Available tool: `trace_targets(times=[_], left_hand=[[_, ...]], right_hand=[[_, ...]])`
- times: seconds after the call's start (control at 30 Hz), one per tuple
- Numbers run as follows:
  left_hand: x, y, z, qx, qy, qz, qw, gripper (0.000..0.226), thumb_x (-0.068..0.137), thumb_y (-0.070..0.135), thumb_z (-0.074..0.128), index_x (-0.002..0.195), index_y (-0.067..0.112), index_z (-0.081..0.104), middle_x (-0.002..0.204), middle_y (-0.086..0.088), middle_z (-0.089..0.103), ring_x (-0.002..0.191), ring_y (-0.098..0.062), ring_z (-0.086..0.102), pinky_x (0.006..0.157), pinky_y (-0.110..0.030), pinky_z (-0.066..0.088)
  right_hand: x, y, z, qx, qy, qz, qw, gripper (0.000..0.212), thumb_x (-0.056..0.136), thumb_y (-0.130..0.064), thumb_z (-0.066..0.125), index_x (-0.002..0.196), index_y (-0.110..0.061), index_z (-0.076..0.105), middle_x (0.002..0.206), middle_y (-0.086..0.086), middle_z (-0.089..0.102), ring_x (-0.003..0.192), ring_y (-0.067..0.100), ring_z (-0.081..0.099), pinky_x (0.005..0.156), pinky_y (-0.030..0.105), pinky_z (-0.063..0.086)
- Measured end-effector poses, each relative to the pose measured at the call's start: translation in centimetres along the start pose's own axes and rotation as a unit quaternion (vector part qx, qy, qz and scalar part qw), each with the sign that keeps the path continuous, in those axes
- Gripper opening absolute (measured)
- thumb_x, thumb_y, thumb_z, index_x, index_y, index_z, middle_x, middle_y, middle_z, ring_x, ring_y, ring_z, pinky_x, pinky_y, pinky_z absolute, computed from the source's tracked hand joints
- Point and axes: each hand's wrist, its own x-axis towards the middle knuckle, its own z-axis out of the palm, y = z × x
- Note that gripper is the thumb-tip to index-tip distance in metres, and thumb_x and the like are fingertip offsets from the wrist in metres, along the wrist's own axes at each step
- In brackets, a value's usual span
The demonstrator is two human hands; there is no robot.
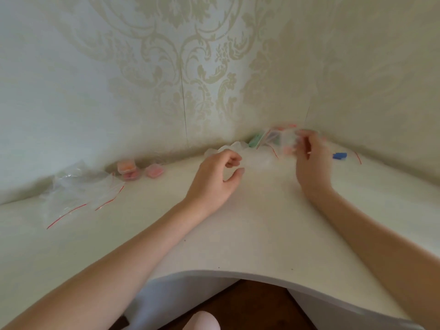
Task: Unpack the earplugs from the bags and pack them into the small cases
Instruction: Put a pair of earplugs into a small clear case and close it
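Earplugs in a clear bag (284,141), pinched by right hand (309,160) at 1 o'clock; left hand (217,179) loosely curled, empty. Bag looks light, slippery, floppy; grip the red-striped edge.

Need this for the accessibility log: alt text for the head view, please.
A person's right hand holds up a small clear bag, blurred, near the wall corner, while the left hand hovers loosely curled over a white table. Empty clear bags and small pink cases lie at left.
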Motion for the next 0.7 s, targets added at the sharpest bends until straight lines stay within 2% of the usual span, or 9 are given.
trace_targets(times=[0.03,0.1,0.17,0.23,0.3,0.37,0.53,0.63,0.7], left_hand=[[0.0,0.5,0.3,-0.077,-0.002,-0.063,0.995,0.028,0.084,0.021,0.07,0.108,0.012,0.06,0.1,0.006,0.064,0.091,-0.009,0.06,0.083,-0.016,0.045],[0.5,1.6,1.3,-0.217,-0.033,-0.203,0.954,0.05,0.077,0.039,0.074,0.116,0.014,0.056,0.109,0.005,0.063,0.094,-0.007,0.061,0.084,-0.02,0.048],[1.2,2.3,2.3,-0.325,-0.079,-0.284,0.899,0.057,0.069,0.051,0.072,0.104,0.008,0.061,0.096,-0.001,0.066,0.081,-0.011,0.062,0.074,-0.022,0.047],[1.6,2.6,2.7,-0.429,-0.093,-0.298,0.848,0.033,0.078,0.037,0.072,0.086,0.006,0.065,0.073,-0.002,0.063,0.066,-0.012,0.056,0.065,-0.021,0.047],[1.7,2.5,2.6,-0.493,-0.066,-0.324,0.805,0.008,0.086,0.014,0.067,0.082,0.008,0.066,0.066,0.001,0.064,0.064,-0.008,0.059,0.066,-0.018,0.053],[1.8,2.1,2.3,-0.514,-0.025,-0.352,0.782,0.005,0.084,0.002,0.066,0.085,0.007,0.065,0.065,0.002,0.066,0.059,-0.006,0.061,0.062,-0.016,0.054],[1.9,1.7,2.1,-0.514,0.021,-0.371,0.773,0.017,0.081,-0.008,0.065,0.089,0.007,0.064,0.069,-0.001,0.067,0.059,-0.007,0.063,0.06,-0.016,0.053],[2.3,1.3,1.7,-0.549,0.044,-0.38,0.743,0.027,0.08,-0.012,0.062,0.091,0.012,0.063,0.072,-0.002,0.068,0.064,-0.01,0.063,0.063,-0.019,0.053],[2.5,1.0,1.4,-0.579,0.052,-0.383,0.718,0.026,0.081,-0.01,0.062,0.091,0.014,0.062,0.076,-0.004,0.067,0.069,-0.013,0.063,0.069,-0.023,0.053]], right_hand=[[-1.3,-1.6,0.1,0.076,-0.042,0.014,0.996,0.022,0.094,0.002,0.044,0.103,-0.01,0.06,0.074,0.001,0.059,0.062,0.007,0.056,0.059,0.025,0.043],[-3.5,-4.3,0.3,0.205,-0.144,0.069,0.966,0.024,0.094,0.005,0.045,0.096,-0.013,0.061,0.064,-0.004,0.062,0.055,0.006,0.059,0.056,0.022,0.052],[-4.5,-5.5,0.4,0.3,-0.206,0.139,0.921,0.022,0.095,0.004,0.046,0.093,-0.013,0.06,0.059,-0.003,0.062,0.055,0.01,0.061,0.059,0.024,0.055],[-4.2,-5.5,0.3,0.378,-0.209,0.194,0.881,0.016,0.094,0.003,0.049,0.093,-0.011,0.056,0.071,0.004,0.062,0.061,0.014,0.061,0.063,0.026,0.056],[-3.4,-4.6,-0.1,0.443,-0.197,0.238,0.842,0.014,0.092,0.003,0.052,0.094,-0.011,0.054,0.083,0.008,0.059,0.066,0.013,0.061,0.067,0.025,0.056],[-3.0,-3.8,-0.3,0.476,-0.207,0.261,0.814,0.018,0.089,0.007,0.054,0.098,-0.008,0.053,0.089,0.01,0.059,0.069,0.014,0.065,0.073,0.026,0.057],[-2.6,-3.1,-0.2,0.445,-0.254,0.277,0.813,0.031,0.082,0.013,0.059,0.102,-0.01,0.054,0.09,0.009,0.063,0.081,0.019,0.068,0.081,0.031,0.057],[-2.2,-2.8,-0.2,0.372,-0.297,0.276,0.835,0.035,0.082,0.014,0.057,0.104,-0.014,0.056,0.083,0.004,0.063,0.083,0.022,0.064,0.08,0.029,0.055],[-2.3,-3.0,-0.2,0.318,-0.345,0.238,0.85,0.037,0.082,0.015,0.052,0.107,-0.011,0.056,0.077,0.004,0.065,0.083,0.024,0.064,0.074,0.026,0.052]])
